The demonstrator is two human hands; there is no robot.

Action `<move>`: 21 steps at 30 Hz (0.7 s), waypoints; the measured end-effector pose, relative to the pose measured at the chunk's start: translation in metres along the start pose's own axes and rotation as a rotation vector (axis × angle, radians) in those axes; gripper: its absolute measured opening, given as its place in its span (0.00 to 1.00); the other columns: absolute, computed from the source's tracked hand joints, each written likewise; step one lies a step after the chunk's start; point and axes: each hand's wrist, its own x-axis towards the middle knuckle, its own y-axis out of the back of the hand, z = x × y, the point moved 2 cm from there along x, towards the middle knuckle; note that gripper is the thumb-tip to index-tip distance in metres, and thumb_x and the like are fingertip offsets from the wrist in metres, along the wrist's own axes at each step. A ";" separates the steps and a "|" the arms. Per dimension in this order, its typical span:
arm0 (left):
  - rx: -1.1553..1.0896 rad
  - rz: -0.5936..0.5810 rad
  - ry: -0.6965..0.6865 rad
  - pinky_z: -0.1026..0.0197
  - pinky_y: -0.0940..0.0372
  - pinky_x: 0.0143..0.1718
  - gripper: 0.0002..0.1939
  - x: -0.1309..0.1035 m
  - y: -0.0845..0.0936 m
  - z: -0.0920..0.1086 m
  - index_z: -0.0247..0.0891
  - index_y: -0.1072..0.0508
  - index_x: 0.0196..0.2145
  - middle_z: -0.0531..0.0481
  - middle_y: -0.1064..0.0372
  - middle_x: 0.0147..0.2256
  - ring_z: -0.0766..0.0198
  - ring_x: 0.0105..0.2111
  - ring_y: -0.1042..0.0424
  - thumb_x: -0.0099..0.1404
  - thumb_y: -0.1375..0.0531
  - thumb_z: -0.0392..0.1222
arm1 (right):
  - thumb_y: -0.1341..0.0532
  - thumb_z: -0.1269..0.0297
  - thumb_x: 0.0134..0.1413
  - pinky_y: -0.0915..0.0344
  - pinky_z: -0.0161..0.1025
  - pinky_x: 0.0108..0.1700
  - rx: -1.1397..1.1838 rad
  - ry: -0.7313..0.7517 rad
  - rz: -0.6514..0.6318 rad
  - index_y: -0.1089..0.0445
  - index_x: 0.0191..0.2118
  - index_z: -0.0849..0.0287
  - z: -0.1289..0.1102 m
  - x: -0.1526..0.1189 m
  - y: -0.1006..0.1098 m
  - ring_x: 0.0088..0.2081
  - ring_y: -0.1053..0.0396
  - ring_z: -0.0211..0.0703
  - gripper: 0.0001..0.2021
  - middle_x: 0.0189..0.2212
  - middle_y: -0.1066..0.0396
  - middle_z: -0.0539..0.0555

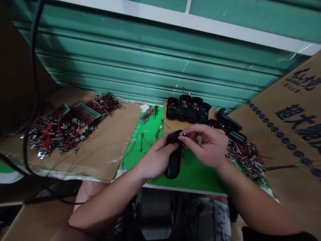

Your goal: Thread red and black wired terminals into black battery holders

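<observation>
A long black plastic housing [173, 164] is held upright over the green mat [198, 177]. My left hand [157, 155] is closed around it, the thumb pressing on its front. At the housing's top right, my right hand [207, 144] pinches a small shiny part [184, 134] between thumb and forefinger. A thin red wire runs from there across the housing's upper front. Loose wired parts [159, 130] lie on the mat beyond my left hand.
Wired circuit boards pile up on cardboard [107, 140] at the left. Several black housings [185, 108] stand at the back, with more black pieces [229, 127] and a wire heap [248, 160] at right. A black cable [32, 67] hangs at the left.
</observation>
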 end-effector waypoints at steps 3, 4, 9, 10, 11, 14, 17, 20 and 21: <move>-0.011 -0.002 0.006 0.53 0.22 0.40 0.23 -0.001 0.000 -0.001 0.41 0.22 0.56 0.43 0.24 0.49 0.58 0.39 0.24 0.65 0.31 0.45 | 0.25 0.66 0.58 0.32 0.37 0.26 0.026 -0.044 0.024 0.20 0.40 0.53 0.003 -0.003 -0.004 0.25 0.28 0.38 0.06 0.29 0.20 0.50; -0.017 -0.002 0.001 0.53 0.22 0.40 0.22 -0.001 -0.001 -0.001 0.41 0.22 0.56 0.44 0.23 0.49 0.58 0.39 0.24 0.65 0.31 0.45 | 0.26 0.65 0.59 0.32 0.37 0.26 0.019 -0.056 0.033 0.20 0.40 0.53 0.004 -0.004 -0.005 0.25 0.28 0.39 0.06 0.29 0.20 0.50; -0.049 -0.013 -0.001 0.54 0.23 0.41 0.19 0.000 -0.001 -0.002 0.40 0.21 0.54 0.46 0.22 0.44 0.58 0.38 0.23 0.66 0.32 0.45 | 0.26 0.65 0.59 0.34 0.36 0.25 -0.108 0.008 0.055 0.21 0.40 0.54 0.002 0.001 -0.005 0.22 0.32 0.36 0.05 0.25 0.25 0.47; -0.060 -0.017 0.000 0.54 0.23 0.41 0.19 0.000 -0.001 -0.001 0.39 0.21 0.54 0.46 0.22 0.43 0.58 0.37 0.23 0.67 0.32 0.45 | 0.26 0.66 0.59 0.33 0.36 0.26 -0.146 0.055 0.045 0.21 0.40 0.54 0.001 0.002 -0.004 0.23 0.32 0.36 0.05 0.24 0.25 0.47; -0.071 -0.020 -0.004 0.54 0.23 0.41 0.19 0.001 -0.001 -0.001 0.39 0.21 0.55 0.46 0.21 0.43 0.58 0.36 0.23 0.67 0.33 0.44 | 0.27 0.68 0.60 0.32 0.37 0.28 -0.177 0.108 0.030 0.21 0.40 0.54 0.000 0.004 -0.004 0.24 0.30 0.37 0.05 0.25 0.24 0.48; -0.105 -0.020 -0.033 0.54 0.24 0.41 0.19 0.002 -0.002 0.001 0.38 0.20 0.55 0.46 0.20 0.42 0.59 0.35 0.23 0.66 0.32 0.42 | 0.30 0.73 0.62 0.26 0.40 0.37 -0.212 0.243 -0.016 0.21 0.42 0.54 -0.001 0.007 -0.003 0.33 0.23 0.42 0.07 0.34 0.19 0.53; -0.115 0.017 -0.069 0.57 0.25 0.41 0.19 0.003 -0.001 0.002 0.37 0.19 0.52 0.46 0.19 0.40 0.58 0.36 0.22 0.64 0.31 0.41 | 0.30 0.73 0.61 0.25 0.43 0.39 -0.275 0.299 -0.034 0.20 0.45 0.54 0.002 0.006 -0.002 0.37 0.23 0.45 0.09 0.40 0.21 0.56; -0.104 0.098 -0.112 0.58 0.27 0.44 0.17 0.005 0.003 0.001 0.36 0.17 0.49 0.47 0.19 0.40 0.57 0.40 0.22 0.62 0.29 0.40 | 0.31 0.69 0.62 0.26 0.45 0.38 -0.329 0.287 -0.086 0.20 0.47 0.55 0.006 0.004 -0.003 0.38 0.27 0.46 0.09 0.47 0.27 0.60; -0.101 0.121 -0.127 0.58 0.28 0.46 0.16 0.005 0.004 0.001 0.37 0.16 0.48 0.47 0.18 0.40 0.57 0.42 0.22 0.61 0.29 0.40 | 0.31 0.68 0.63 0.26 0.46 0.38 -0.327 0.280 -0.111 0.20 0.47 0.56 0.007 0.004 -0.004 0.39 0.27 0.47 0.08 0.49 0.29 0.62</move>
